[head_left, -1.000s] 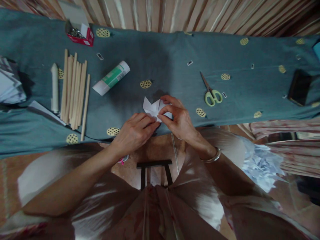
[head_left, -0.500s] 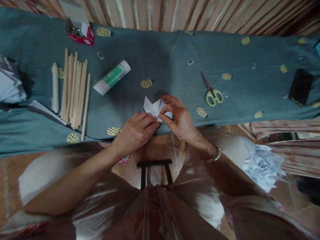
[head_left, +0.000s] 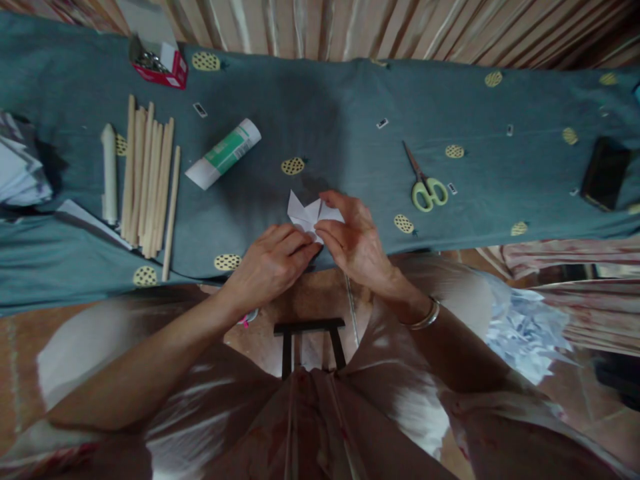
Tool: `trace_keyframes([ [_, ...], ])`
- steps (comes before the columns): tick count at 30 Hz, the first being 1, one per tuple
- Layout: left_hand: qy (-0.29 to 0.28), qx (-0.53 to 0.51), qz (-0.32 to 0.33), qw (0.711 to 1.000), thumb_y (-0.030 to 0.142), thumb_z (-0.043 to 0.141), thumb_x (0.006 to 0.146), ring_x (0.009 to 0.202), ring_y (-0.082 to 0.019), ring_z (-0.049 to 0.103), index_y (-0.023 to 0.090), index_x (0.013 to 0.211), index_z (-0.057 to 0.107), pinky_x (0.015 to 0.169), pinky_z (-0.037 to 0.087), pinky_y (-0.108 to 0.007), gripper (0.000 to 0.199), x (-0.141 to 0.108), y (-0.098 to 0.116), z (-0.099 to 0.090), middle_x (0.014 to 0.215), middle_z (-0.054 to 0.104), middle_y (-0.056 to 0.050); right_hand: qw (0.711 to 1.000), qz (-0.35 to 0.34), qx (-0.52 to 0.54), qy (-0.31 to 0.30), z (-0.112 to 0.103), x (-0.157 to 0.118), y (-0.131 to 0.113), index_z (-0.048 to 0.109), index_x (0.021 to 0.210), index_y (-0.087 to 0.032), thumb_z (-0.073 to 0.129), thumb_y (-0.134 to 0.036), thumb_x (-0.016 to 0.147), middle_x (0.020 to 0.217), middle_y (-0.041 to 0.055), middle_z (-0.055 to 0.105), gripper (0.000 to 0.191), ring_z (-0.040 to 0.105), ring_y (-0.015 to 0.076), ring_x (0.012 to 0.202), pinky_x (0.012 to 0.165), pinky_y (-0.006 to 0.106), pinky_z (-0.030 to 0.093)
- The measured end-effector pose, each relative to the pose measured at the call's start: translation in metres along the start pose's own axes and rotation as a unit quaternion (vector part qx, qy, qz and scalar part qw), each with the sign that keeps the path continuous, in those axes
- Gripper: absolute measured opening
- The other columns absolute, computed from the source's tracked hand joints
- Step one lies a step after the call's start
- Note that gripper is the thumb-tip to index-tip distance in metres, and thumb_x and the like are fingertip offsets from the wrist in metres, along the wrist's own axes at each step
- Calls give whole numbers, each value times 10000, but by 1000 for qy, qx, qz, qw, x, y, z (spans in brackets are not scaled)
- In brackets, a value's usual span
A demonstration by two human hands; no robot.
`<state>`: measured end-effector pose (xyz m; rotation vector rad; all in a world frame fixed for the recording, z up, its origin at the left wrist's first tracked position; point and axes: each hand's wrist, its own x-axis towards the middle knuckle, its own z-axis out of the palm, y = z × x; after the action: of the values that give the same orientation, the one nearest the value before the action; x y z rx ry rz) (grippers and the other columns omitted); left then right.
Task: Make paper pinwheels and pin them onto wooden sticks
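Note:
A small folded white paper with pointed flaps lies at the near edge of the green cloth-covered table. My left hand is closed on its lower left part, fingers pressed together over it. From the right, my right hand pinches the paper, with the forefinger at its upper edge and the thumb near its middle. The fingertips of both hands almost meet, and they cover part of the folds.
Left of the hands are a glue tube, wooden sticks, a white stick-like tube, a red box and stacked papers. On the right lie scissors and a dark object. White paper pieces sit lower right.
My right hand's fingers have shifted slightly left and changed their grip, showing more of the paper's right flap. My left hand stays in place.

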<state>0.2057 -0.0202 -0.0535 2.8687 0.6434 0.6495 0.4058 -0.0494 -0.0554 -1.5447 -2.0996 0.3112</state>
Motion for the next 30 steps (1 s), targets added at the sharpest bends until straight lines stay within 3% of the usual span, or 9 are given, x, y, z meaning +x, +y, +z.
trace_keyframes([
  [6, -4, -2, 0, 1000, 169, 512, 978, 914, -210, 618, 137, 1076, 675, 771, 507, -338, 193, -1, -1, 1, 984, 708, -77, 999, -35, -9, -26, 1, -6, 0, 655, 1001, -232, 454, -194, 962, 1453, 72, 519, 208, 456, 273, 1319, 1064, 512, 392],
  [12, 2, -13, -3, 1000, 173, 520, 970, 897, -217, 611, 111, 1043, 688, 753, 500, -343, 192, 1, 0, 1, 947, 698, -95, 998, -55, -12, -8, 8, -10, -1, 633, 1061, -217, 388, -161, 971, 1438, 103, 522, 267, 452, 260, 1329, 1070, 494, 395],
  [19, -8, -7, -11, 1000, 188, 486, 989, 859, -199, 612, 141, 981, 693, 739, 489, -325, 212, 6, 0, -2, 902, 690, -71, 996, -69, -24, 46, 15, -11, -3, 648, 1004, -203, 377, -158, 982, 1404, 118, 558, 276, 491, 243, 1304, 1070, 465, 416],
  [30, 23, -15, -7, 1000, 192, 552, 963, 854, -203, 610, 131, 989, 684, 747, 498, -330, 148, 5, -1, 2, 905, 693, -72, 999, -35, 28, 4, 1, -12, 3, 678, 1087, -225, 418, -153, 952, 1450, 103, 525, 301, 476, 261, 1336, 1081, 502, 415],
])
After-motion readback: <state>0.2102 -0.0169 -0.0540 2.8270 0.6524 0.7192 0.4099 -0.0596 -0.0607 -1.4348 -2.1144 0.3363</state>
